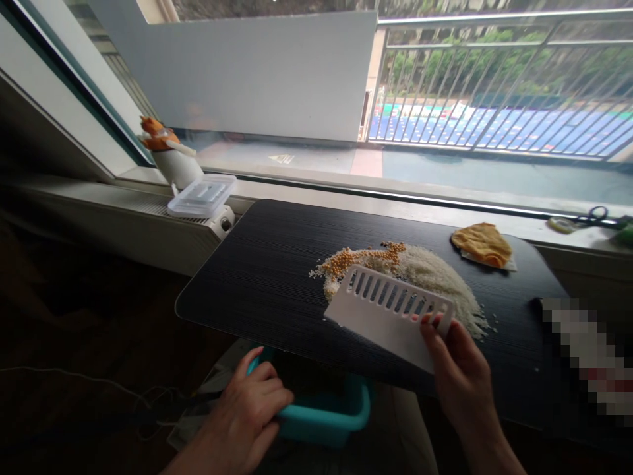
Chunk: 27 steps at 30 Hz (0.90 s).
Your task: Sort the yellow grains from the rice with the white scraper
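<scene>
A white plastic plate with a row of slots (pixel 380 316) is in my right hand (pixel 459 363), pinched at its right end. The plate stands tilted over the near side of a pile of white rice (pixel 440 277), hiding part of it. Yellow beans (pixel 341 260) lie along the pile's left and far side. My left hand (pixel 254 406) grips the left rim of a teal plastic basin (pixel 326 415), just below the table's near edge. What lies inside the basin is too dark to make out.
The dark tabletop (pixel 247 277) stands against a windowsill. A folded yellow cloth (pixel 482 244) lies on its far right. A clear plastic lid (pixel 205 194) and a white container with an orange figure (pixel 173 158) stand at left. Scissors (pixel 596 214) rest on the sill.
</scene>
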Available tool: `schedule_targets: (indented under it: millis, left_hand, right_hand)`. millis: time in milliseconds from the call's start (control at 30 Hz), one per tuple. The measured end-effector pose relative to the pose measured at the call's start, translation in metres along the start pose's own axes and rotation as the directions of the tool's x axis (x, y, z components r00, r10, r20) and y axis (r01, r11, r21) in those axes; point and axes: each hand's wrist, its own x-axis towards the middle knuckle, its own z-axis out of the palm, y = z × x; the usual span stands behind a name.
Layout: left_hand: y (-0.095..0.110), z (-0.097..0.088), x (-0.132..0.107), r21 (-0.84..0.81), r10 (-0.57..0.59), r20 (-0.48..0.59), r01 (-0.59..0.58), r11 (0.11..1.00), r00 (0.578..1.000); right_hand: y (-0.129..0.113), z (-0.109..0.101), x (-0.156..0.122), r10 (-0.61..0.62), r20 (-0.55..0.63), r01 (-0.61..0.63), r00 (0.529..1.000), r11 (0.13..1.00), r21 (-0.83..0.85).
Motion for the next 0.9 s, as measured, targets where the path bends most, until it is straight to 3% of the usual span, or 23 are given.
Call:
schedule_targets:
  millis: [100,200,467,900]
  left_hand:
    - [0.002,0.003,0.002,-0.014,0.017,-0.003,-0.017,1.0,1.0]
    - [0.001,0.007,0.002,-0.019,0.043,-0.029,-0.043,0.999,0.999]
    - [0.002,0.006,0.004,0.011,0.038,0.003,-0.038,0.999,0.999]
    - [0.005,0.002,0.006,0.005,0.017,0.047,-0.017,1.0,0.999]
  right_hand:
    - [0.001,-0.008,0.02,-0.028,-0.127,0.019,0.992,0.997,-0.069]
    - [0.0,-0.011,0.029,-0.021,-0.151,0.007,0.988,0.996,-0.091]
    - [-0.002,0.002,0.025,-0.009,-0.028,0.006,1.0,0.996,-0.091]
    - [-0.007,-0.009,0.028,0.017,-0.048,-0.02,0.999,0.999,-0.045]
